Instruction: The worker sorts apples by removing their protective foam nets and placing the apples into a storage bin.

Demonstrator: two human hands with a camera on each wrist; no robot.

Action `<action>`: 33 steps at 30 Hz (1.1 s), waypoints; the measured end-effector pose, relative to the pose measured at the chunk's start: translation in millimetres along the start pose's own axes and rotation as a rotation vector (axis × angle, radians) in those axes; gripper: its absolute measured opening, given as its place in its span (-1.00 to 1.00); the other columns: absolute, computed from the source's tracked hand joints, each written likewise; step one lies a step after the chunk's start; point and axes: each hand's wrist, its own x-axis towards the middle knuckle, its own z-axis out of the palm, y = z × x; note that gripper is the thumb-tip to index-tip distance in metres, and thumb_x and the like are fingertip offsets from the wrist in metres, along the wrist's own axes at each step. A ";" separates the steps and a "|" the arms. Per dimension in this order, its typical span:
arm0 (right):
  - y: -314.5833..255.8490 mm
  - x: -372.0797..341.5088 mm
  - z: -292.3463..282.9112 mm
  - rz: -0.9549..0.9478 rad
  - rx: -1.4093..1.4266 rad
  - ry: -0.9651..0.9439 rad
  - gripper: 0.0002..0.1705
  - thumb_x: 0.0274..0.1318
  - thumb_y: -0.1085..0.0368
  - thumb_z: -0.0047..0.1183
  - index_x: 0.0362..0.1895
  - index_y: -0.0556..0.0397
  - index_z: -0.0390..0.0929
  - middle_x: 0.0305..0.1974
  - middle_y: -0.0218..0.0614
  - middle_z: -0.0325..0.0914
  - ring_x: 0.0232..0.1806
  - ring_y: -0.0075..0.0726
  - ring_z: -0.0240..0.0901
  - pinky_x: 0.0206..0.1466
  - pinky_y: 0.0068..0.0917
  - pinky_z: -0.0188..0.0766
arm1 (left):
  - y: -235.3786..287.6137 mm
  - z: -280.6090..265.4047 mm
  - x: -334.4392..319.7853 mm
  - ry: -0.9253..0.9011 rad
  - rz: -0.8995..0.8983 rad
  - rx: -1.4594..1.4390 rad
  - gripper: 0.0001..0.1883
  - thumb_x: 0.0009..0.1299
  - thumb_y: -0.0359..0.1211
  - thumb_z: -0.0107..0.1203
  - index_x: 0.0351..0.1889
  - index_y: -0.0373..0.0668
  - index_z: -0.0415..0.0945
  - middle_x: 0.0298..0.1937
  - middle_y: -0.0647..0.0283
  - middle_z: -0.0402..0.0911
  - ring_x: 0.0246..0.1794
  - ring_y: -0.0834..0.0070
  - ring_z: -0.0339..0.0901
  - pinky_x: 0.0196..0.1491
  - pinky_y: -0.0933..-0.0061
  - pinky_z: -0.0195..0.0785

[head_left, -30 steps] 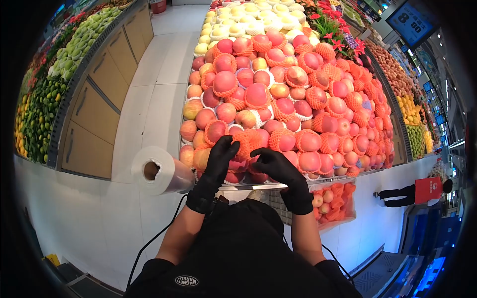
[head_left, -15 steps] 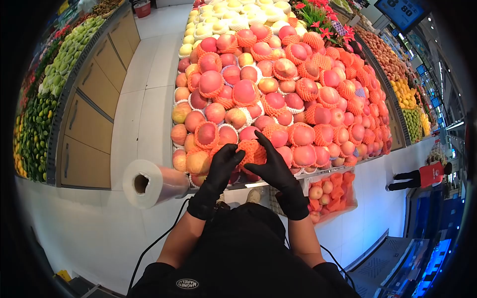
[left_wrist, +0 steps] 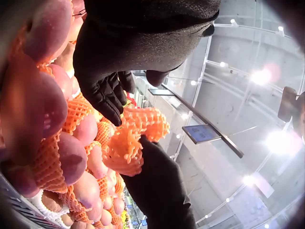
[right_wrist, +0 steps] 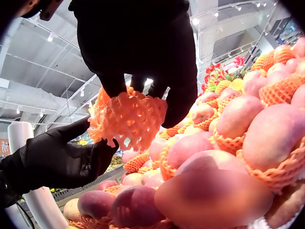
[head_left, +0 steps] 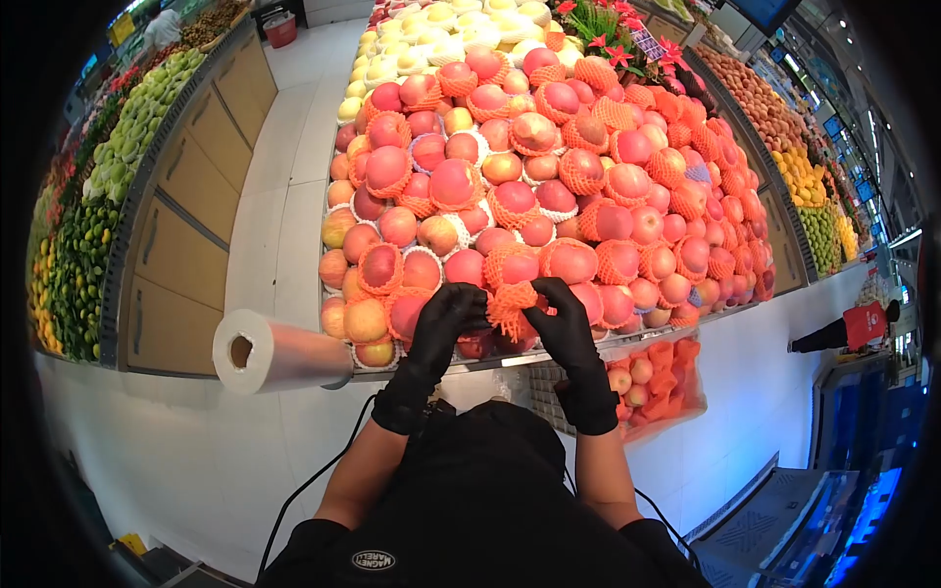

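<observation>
An orange foam fruit net [head_left: 512, 306], crumpled and folded, is between both black-gloved hands above the front of the apple pile. My right hand [head_left: 569, 328] grips it, thumb at its near side; in the right wrist view the fingers [right_wrist: 159, 90] of that hand bend over its top. My left hand [head_left: 443, 328] is at the net's left side. Seen from the left wrist, its fingertips [left_wrist: 114, 117] are right by the net [left_wrist: 136, 138], with the thumb held apart from them. Red apples [head_left: 456, 183], many in orange or white foam nets, lie just beyond the hands.
A plastic bag roll [head_left: 284, 353] juts out at the display's front left corner. Below the edge hangs a clear bag [head_left: 657, 387] with apples and orange nets. Pale wrapped fruit [head_left: 470, 34] and red flowers [head_left: 618, 49] are at the back. A person [head_left: 853, 326] stands far right.
The foam net has been lifted and crumpled, and now sits farther right in the head view. My right hand has closed in on it; the left fingers have come nearer together. The head view has shifted slightly.
</observation>
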 end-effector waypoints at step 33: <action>293.9 -271.5 -244.4 0.888 -0.352 0.698 -0.36 -0.14 0.10 0.26 0.07 0.13 0.50 -0.13 0.04 0.60 -0.05 0.01 0.57 0.04 -0.25 0.47 | -107.6 155.1 12.2 -0.046 -0.232 0.204 -0.68 0.53 -0.21 -0.04 0.03 -0.30 0.39 -0.11 0.16 0.52 -0.15 0.39 0.55 -0.01 0.28 0.52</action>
